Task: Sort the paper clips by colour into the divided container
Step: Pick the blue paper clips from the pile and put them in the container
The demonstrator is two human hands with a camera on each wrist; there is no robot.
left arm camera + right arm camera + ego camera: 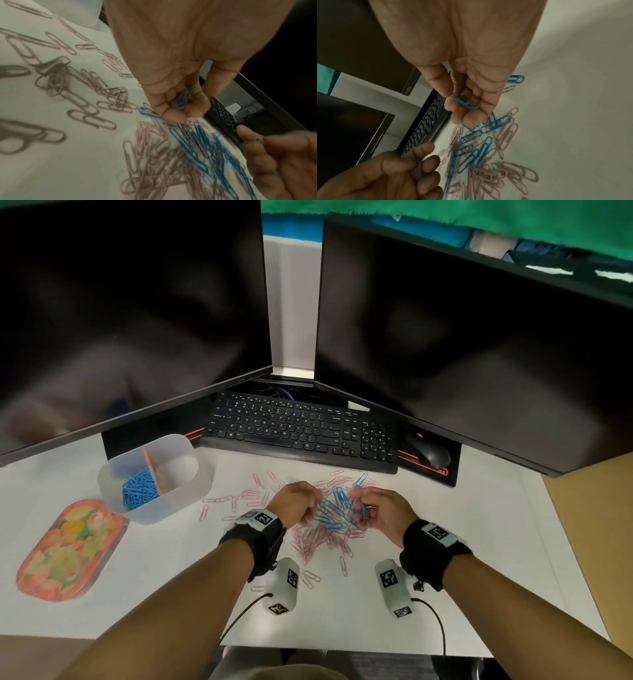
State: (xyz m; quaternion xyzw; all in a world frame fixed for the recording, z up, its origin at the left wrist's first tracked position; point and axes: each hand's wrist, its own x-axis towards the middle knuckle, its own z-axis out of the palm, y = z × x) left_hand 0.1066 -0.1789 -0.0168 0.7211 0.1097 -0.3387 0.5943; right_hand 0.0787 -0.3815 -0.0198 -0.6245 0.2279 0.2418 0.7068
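Both hands over the mixed pile (329,522) on the desk: left hand (296,503) curled round a blue clip (183,99), right hand (380,508) likewise cupping a blue clip (465,102). Best to lift clear of the pink clips (318,542) (tangles likely), then carry across to the divided container (156,479), dropping beside the blue heap (140,489) left of the divider, never over it.
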